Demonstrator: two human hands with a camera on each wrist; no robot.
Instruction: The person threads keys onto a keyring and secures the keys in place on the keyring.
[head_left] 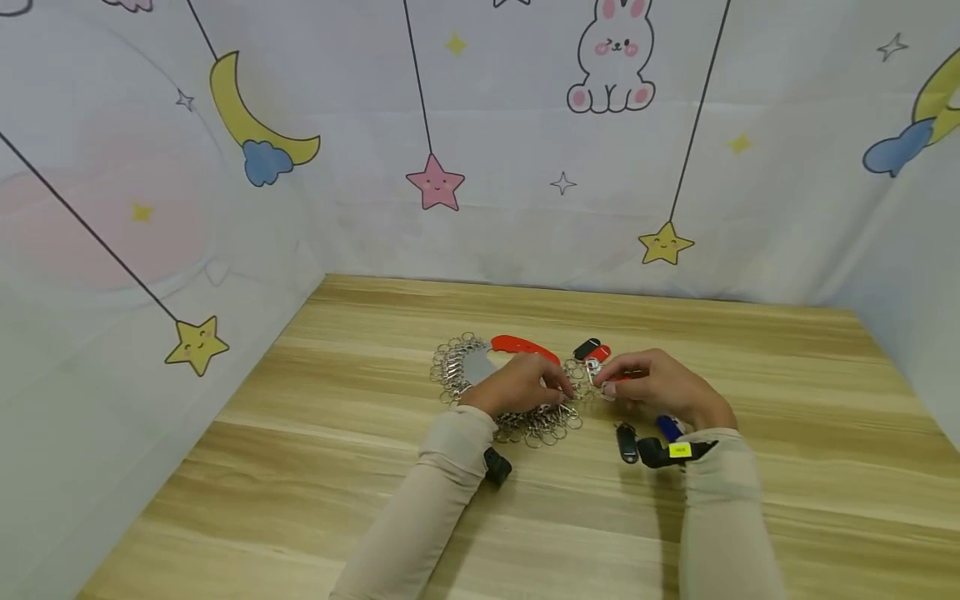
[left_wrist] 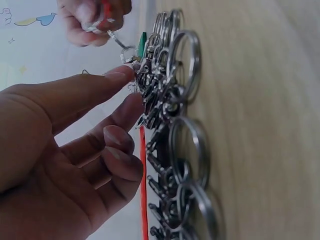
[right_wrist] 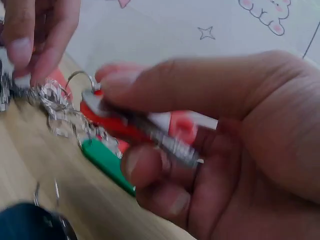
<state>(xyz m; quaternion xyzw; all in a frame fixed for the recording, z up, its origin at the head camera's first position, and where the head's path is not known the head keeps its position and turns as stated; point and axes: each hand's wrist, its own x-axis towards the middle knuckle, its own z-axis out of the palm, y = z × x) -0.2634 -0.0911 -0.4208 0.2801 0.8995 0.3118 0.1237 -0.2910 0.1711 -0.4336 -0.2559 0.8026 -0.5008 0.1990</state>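
My right hand (head_left: 663, 385) pinches a red key tag (right_wrist: 117, 122) between thumb and fingers, its metal parts blurred in the right wrist view. To its left, my left hand (head_left: 521, 385) has thumb and index fingertips pinching a metal clasp (left_wrist: 135, 75) at the edge of a spread of silver clasps with split rings (head_left: 453, 367). The left hand's other fingers are loosely bent in the left wrist view. A green key tag (right_wrist: 102, 157) lies just under the right fingers. The left hand and forearm hide part of the clasps in the head view.
Beyond the clasps lies a flat red curved piece (head_left: 521, 344). A black tag (head_left: 587, 347) and a red tag (head_left: 600, 353) lie behind the hands. A dark tag (head_left: 627, 443) and a blue tag (head_left: 667, 427) are near the right wrist. Printed cloth walls enclose the wooden table (head_left: 337, 375).
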